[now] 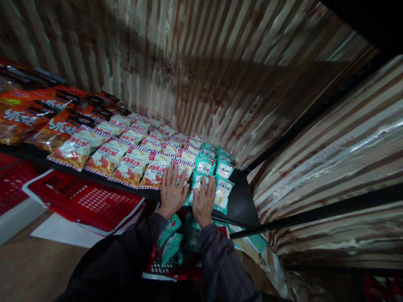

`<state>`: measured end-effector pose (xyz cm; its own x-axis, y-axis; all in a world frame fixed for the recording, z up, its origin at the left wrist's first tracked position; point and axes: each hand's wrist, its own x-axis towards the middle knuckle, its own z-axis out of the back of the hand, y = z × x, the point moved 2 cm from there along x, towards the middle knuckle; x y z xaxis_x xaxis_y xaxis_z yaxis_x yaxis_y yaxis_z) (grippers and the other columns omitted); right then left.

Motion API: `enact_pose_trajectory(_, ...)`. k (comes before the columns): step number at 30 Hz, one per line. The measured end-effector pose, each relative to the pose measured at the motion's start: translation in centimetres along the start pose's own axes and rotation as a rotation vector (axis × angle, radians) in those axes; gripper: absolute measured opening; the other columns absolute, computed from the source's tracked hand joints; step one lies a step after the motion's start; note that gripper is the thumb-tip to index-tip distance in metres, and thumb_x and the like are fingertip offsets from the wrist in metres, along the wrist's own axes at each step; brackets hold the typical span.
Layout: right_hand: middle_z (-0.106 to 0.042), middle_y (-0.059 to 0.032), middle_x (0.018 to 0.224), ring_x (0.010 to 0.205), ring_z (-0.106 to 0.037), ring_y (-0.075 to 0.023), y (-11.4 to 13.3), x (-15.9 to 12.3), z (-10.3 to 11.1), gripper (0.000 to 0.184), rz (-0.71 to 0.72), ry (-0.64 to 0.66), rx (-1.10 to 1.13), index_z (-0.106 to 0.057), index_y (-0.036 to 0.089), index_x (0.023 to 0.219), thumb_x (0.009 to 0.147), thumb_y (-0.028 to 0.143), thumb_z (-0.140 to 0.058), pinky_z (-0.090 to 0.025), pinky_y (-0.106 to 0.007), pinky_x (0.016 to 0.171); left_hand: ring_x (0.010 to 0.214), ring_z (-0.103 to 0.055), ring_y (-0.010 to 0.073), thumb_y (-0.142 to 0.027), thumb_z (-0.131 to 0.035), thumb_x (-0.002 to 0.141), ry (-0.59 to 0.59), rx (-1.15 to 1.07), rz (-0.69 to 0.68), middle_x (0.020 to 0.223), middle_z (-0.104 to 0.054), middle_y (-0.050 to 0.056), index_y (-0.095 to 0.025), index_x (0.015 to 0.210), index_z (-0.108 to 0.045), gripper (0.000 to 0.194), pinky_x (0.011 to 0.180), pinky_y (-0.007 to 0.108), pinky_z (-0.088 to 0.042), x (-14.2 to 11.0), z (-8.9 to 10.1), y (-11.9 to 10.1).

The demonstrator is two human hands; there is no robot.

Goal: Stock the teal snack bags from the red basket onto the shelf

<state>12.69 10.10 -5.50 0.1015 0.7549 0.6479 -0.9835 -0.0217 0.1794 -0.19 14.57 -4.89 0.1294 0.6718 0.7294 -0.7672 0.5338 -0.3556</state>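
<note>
One long black shelf (241, 201) runs beyond the hands. Nearer the body, below the hands, a red plastic basket (158, 274) holds more teal packets. Rows of white-and-orange plastic snack bags (129, 168) lie ahead and left; the left hand (172, 193), open, rests over their front right end. The right hand (204, 204), also open and gripping nothing, lies on the small teal-and-white plastic packets (223, 195) at the row's right. Flat fingers and light, even pressure should square the edges best; pushing hard could buckle or overlap them.
</note>
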Motion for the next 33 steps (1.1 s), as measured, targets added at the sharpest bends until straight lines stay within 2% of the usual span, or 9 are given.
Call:
enact_pose_trajectory(10, -0.01, -0.0183, 0.161, 0.148, -0.011, -0.0334, 0.36, -0.51, 0.51, 0.06, 0.014, -0.037, 0.001, -0.022, 0.017, 0.152, 0.098, 0.037, -0.038, -0.032, -0.059, 0.109, 0.149, -0.006, 0.0315, -0.033, -0.052, 0.09, 0.014, -0.001, -0.011, 0.16, -0.014, 0.013, -0.017, 0.139, -0.049, 0.052, 0.117, 0.054, -0.019, -0.05, 0.42, -0.33)
enact_pose_trajectory(17, -0.025, -0.0167, 0.158, 0.147, -0.016, -0.0277, 0.24, -0.41, 0.5, 0.057, 0.032, 0.013, -0.001, -0.02, 0.018, 0.153, 0.099, 0.032, -0.034, -0.03, -0.055, 0.112, 0.149, -0.009, 0.0282, -0.029, -0.048, 0.092, 0.05, -0.015, -0.04, 0.158, -0.024, 0.01, -0.02, 0.143, -0.045, 0.052, 0.118, 0.052, -0.02, 0.07, -0.1, -0.15)
enact_pose_trajectory(23, -0.018, -0.0191, 0.159, 0.148, -0.012, -0.0305, 0.21, -0.68, 0.44, 0.059, 0.053, -0.028, -0.004, -0.019, 0.015, 0.153, 0.099, 0.033, -0.036, -0.029, -0.057, 0.111, 0.149, -0.007, 0.0288, -0.03, -0.048, 0.092, 0.039, 0.01, -0.046, 0.159, -0.022, 0.01, -0.019, 0.144, -0.042, 0.054, 0.118, 0.052, -0.019, 0.16, 0.13, -0.12)
enact_pose_trajectory(28, -0.025, -0.0184, 0.157, 0.148, -0.014, -0.0287, 0.34, -0.61, 0.15, 0.057, 0.083, 0.001, -0.015, -0.019, 0.016, 0.153, 0.099, 0.032, -0.035, -0.03, -0.055, 0.111, 0.149, -0.01, 0.0271, -0.028, -0.047, 0.092, 0.058, 0.007, -0.074, 0.157, -0.026, 0.013, -0.017, 0.143, -0.044, 0.052, 0.118, 0.05, -0.021, 0.26, 0.03, 0.02)
enact_pose_trajectory(33, -0.014, -0.0177, 0.16, 0.148, -0.012, -0.0312, 0.45, -0.64, 0.44, 0.059, 0.063, -0.018, 0.015, -0.014, 0.018, 0.154, 0.099, 0.031, -0.032, -0.031, -0.059, 0.109, 0.149, -0.009, 0.0273, -0.031, -0.049, 0.092, 0.031, -0.008, -0.063, 0.159, -0.021, 0.012, -0.019, 0.145, -0.041, 0.054, 0.118, 0.053, -0.018, 0.31, 0.2, -0.01)
